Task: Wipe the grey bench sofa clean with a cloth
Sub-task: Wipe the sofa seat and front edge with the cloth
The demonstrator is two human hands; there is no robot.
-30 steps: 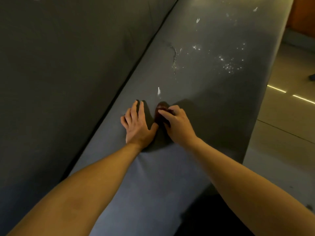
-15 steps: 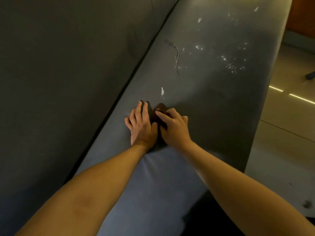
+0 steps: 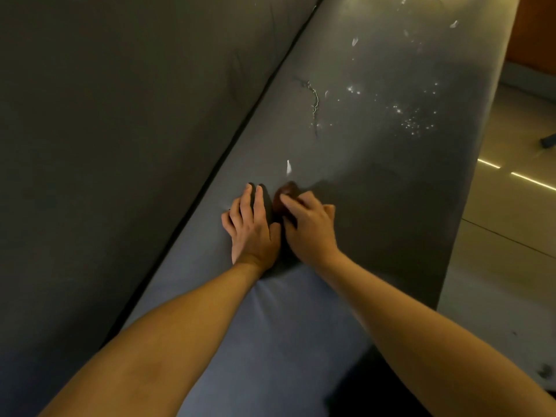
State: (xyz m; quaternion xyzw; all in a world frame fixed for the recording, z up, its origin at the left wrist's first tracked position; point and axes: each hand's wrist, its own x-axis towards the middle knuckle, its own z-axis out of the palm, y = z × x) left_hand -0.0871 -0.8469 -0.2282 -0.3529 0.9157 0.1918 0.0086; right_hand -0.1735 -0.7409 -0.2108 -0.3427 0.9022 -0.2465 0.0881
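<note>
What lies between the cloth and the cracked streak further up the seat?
Head view: one small white fleck just beyond the cloth in the right hand; otherwise bare grey seat up to the cracked streak.

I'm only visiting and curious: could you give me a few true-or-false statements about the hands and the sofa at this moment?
1. The left hand lies flat on the sofa seat, fingers straight. True.
2. The right hand holds nothing. False: its fingers curl round a dark cloth.
3. White specks dot the seat farther along, beyond both hands. True.
4. The hands rest at opposite ends of the seat. False: they sit side by side, close together, near the middle of the view.
</note>
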